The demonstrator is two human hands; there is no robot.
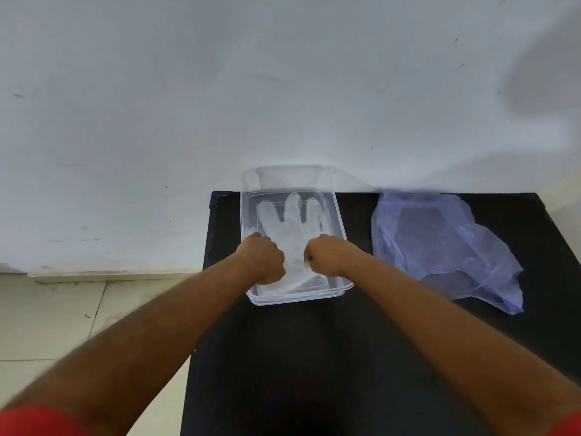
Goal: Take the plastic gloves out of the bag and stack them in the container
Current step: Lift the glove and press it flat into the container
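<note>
A clear plastic container sits on the black table, its far end against the wall. Inside it lies a translucent plastic glove, flat, with its fingers pointing away from me. My left hand and my right hand are both inside the container at the glove's cuff end, fingers curled down onto the glove. Whether they pinch the cuff or just press it is hard to tell. A crumpled bluish plastic bag lies to the right of the container.
The black table ends at the left near the container, with a tiled floor below. A white wall stands directly behind the table.
</note>
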